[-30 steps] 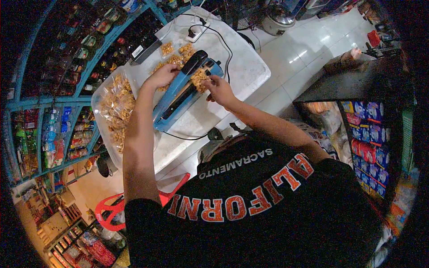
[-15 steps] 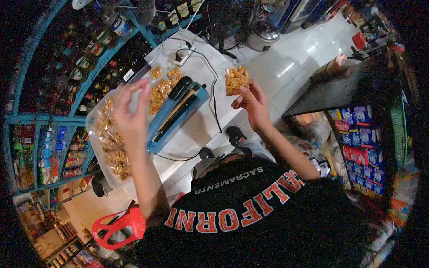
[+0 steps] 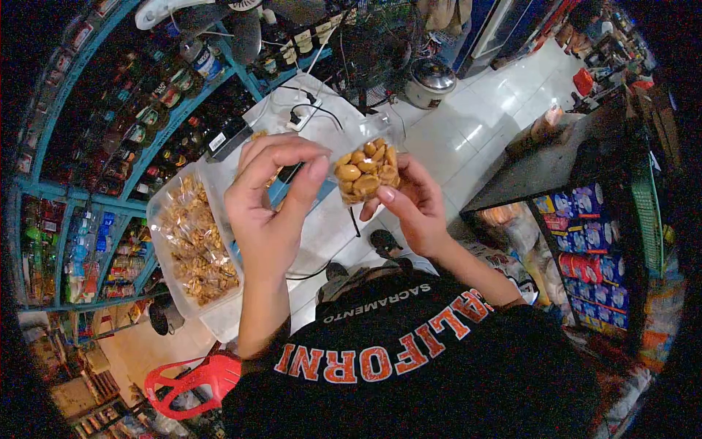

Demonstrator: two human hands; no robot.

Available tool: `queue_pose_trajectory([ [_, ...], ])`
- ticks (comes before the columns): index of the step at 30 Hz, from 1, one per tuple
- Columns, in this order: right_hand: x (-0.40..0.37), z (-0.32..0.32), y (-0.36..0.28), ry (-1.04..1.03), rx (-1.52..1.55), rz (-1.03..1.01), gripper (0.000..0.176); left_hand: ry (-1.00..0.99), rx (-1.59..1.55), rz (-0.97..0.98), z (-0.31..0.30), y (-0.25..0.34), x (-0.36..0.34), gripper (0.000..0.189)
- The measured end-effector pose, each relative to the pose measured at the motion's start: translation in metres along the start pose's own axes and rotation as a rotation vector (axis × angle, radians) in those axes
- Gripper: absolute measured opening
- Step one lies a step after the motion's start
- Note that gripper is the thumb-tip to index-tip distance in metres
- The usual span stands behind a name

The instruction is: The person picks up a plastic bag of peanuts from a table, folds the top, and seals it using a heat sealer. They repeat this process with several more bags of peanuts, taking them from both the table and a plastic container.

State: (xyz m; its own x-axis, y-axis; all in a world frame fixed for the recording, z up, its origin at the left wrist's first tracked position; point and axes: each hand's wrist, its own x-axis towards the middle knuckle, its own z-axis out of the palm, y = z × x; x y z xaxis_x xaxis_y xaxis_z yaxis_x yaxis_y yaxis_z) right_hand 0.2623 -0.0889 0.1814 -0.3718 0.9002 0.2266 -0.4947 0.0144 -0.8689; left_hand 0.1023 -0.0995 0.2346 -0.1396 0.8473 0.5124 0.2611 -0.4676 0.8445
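Note:
My right hand (image 3: 418,203) pinches a small clear plastic bag of nuts (image 3: 367,172) between thumb and fingers, held up above the table. The bag's clear top part stands up beyond the golden-brown nuts. Just left of the bag is my left hand (image 3: 272,201), its thumb and forefinger curled together in a pinch. Whether anything sits between those fingertips I cannot make out. Behind the left hand shows part of a blue impulse sealer (image 3: 280,192), mostly hidden. A clear plastic tub (image 3: 162,245) holding many filled bags (image 3: 196,241) stands left of it.
The white table (image 3: 333,135) carries a power strip (image 3: 303,113) with black cords. Shelves of bottles (image 3: 150,113) line the left side. A red plastic chair (image 3: 194,384) stands at lower left, and a rice cooker (image 3: 430,84) on the floor beyond the table.
My right hand has brought the bag of nuts closer and lower. My left hand has moved right, from above the tub to beside the bag, and now covers much of the sealer.

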Motion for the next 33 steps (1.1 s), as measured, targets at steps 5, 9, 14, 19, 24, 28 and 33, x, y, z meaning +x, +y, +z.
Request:
queue_pose_trajectory([
  [5, 0.000, 0.001, 0.006, -0.058, -0.071, 0.034, 0.034, 0.061, 0.095, 0.111, -0.003, 0.008, -0.003, 0.004],
  [9, 0.008, 0.006, -0.001, -0.077, -0.222, -0.087, 0.044, 0.036, 0.296, 0.202, -0.013, 0.016, -0.004, 0.004],
  [14, 0.023, 0.015, -0.008, -0.170, -0.368, -0.208, 0.033, 0.055, 0.315, 0.155, -0.023, 0.019, -0.010, 0.005],
  [19, 0.028, 0.034, -0.005, -0.131, -0.107, -0.121, 0.020, 0.111, 0.185, 0.081, -0.028, 0.018, -0.017, 0.009],
  [24, 0.030, 0.043, -0.007, -0.090, -0.090, -0.007, 0.018, 0.097, -0.176, -0.047, -0.039, 0.016, -0.030, 0.038],
  [28, 0.031, 0.046, -0.005, -0.068, 0.042, 0.036, 0.018, 0.012, 0.048, -0.171, -0.040, 0.018, -0.044, 0.053],
  [33, 0.033, 0.052, -0.001, -0.074, 0.083, 0.002, 0.018, -0.018, 0.152, -0.326, -0.042, 0.009, -0.052, 0.035],
])
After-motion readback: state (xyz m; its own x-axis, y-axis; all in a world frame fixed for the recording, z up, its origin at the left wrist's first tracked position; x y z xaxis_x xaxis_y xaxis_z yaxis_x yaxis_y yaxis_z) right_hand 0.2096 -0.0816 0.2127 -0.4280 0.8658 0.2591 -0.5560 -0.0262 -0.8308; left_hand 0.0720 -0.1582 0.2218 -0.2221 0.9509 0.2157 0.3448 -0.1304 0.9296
